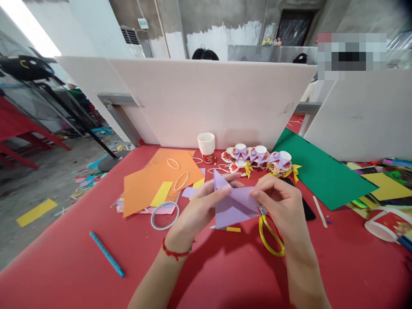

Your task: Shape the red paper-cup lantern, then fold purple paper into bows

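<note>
A folded sheet of purple paper [233, 206] is held up between my two hands above the red table [206, 279]. My left hand [206, 195] grips its left side, thumb on the front face. My right hand [278, 199] pinches its right corner between thumb and fingers. Below the paper lie yellow-handled scissors [272, 240], partly hidden by my right hand, and a small yellow-handled knife [230, 229]. Behind my hands stand several small white-and-red paper cup crafts [241, 161] with purple and yellow bows. A roll of tape [154, 216] lies beside my left wrist.
Orange paper sheets [138, 189] and a white paper cup [206, 146] sit at the back left. A teal pen [106, 253] lies front left. Green card [325, 171], a white stick [319, 211] and a tipped cup [384, 224] are at right. A white partition [206, 98] closes the back.
</note>
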`<control>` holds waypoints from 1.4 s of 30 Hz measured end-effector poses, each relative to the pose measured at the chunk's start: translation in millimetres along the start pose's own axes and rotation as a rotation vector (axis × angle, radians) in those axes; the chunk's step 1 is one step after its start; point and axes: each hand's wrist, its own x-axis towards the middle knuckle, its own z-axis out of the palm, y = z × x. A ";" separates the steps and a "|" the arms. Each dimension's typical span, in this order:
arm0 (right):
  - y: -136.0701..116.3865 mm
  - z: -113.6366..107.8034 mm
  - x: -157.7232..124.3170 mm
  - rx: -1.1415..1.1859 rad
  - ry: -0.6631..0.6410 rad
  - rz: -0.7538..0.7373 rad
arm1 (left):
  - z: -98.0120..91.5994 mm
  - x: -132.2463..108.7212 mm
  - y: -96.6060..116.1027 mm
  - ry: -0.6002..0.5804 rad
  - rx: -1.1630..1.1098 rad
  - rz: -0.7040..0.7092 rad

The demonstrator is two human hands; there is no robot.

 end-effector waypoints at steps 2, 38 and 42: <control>-1.0 -2.2 1.3 0.004 0.117 0.028 | 0.1 -3.8 0.3 -0.026 0.027 -0.025; -5.6 -14.0 -8.2 -0.025 0.168 0.009 | -30.3 -6.5 13.2 0.265 0.818 1.146; -11.0 -12.6 -9.7 -0.024 0.184 0.024 | -33.9 -4.5 13.8 0.230 0.902 1.202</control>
